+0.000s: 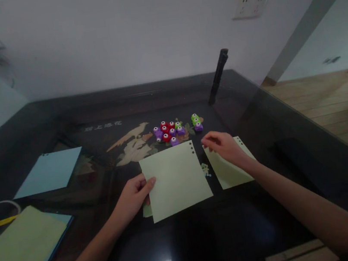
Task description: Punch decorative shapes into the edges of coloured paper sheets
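My left hand grips a pale green paper sheet at its left edge, thumb on top. The sheet is tilted over the dark table, and its upper right corner bears three small dark star-like marks. To its right, my right hand hangs over a second green sheet, which is marked likewise along its upper right edge. The right fingers are pinched together, and I cannot make out anything between them. Just behind lie several small red, purple and green pieces with white eye-like tops, perhaps craft punches.
A few green and purple pieces form a separate group at the right. On the left lie a blue sheet and a stack of green paper beside a white cable. A black stick rises at the back right.
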`<action>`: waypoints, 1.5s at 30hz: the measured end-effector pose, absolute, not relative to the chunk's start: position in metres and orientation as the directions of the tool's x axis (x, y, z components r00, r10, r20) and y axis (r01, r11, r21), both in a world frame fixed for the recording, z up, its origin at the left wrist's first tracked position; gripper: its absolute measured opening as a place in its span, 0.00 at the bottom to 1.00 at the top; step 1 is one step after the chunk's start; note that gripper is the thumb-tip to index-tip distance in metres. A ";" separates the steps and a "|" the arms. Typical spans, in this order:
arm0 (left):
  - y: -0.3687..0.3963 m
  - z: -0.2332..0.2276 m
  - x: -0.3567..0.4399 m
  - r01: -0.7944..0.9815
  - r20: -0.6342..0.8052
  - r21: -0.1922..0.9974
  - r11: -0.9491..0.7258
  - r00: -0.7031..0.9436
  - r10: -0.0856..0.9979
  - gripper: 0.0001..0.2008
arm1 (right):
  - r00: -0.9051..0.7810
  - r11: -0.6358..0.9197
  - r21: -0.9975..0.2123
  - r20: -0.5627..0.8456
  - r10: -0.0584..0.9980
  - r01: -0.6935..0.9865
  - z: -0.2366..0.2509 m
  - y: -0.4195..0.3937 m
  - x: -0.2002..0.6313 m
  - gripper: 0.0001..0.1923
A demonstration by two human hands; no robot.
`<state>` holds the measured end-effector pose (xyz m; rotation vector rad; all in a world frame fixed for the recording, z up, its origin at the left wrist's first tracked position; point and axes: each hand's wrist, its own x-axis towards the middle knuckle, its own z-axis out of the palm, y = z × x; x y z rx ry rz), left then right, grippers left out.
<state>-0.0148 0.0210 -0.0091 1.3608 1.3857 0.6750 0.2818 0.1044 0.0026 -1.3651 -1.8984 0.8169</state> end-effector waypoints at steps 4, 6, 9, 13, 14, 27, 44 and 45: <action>0.019 -0.010 -0.012 0.352 -0.294 0.912 0.210 0.204 0.934 0.19 | -0.409 0.075 -0.900 -0.120 0.905 0.429 0.006 0.067 0.269 0.16; 0.017 -0.009 -0.010 0.349 -0.296 0.913 0.211 0.212 0.931 0.19 | -0.423 0.036 -0.903 -0.165 0.891 0.429 0.006 0.060 0.266 0.15; 0.017 -0.009 -0.010 0.341 -0.277 0.921 0.190 0.225 0.934 0.18 | -0.413 -0.003 -0.904 -0.198 0.889 0.427 0.004 0.057 0.265 0.15; 0.019 -0.011 -0.013 0.361 -0.215 0.925 0.122 0.230 0.949 0.17 | -0.384 -0.045 -0.903 -0.226 0.895 0.427 0.003 0.056 0.265 0.15; 0.019 -0.012 -0.014 0.367 -0.202 0.924 0.108 0.229 0.952 0.16 | -0.378 -0.050 -0.903 -0.228 0.897 0.427 0.003 0.056 0.265 0.15; 0.011 0.010 0.006 0.333 -0.132 0.942 0.040 0.261 0.956 0.16 | -0.251 -0.029 -0.962 -0.100 0.963 0.272 0.015 0.055 0.283 0.12; 0.125 0.010 0.145 0.221 0.058 0.961 -0.166 0.426 0.903 0.05 | 0.238 -0.235 -0.954 -0.189 0.953 0.184 0.006 0.072 0.408 0.19; 0.126 0.006 0.145 0.240 0.049 0.956 -0.167 0.433 0.900 0.04 | 0.214 -0.242 -0.947 -0.197 0.957 0.210 0.003 0.072 0.410 0.19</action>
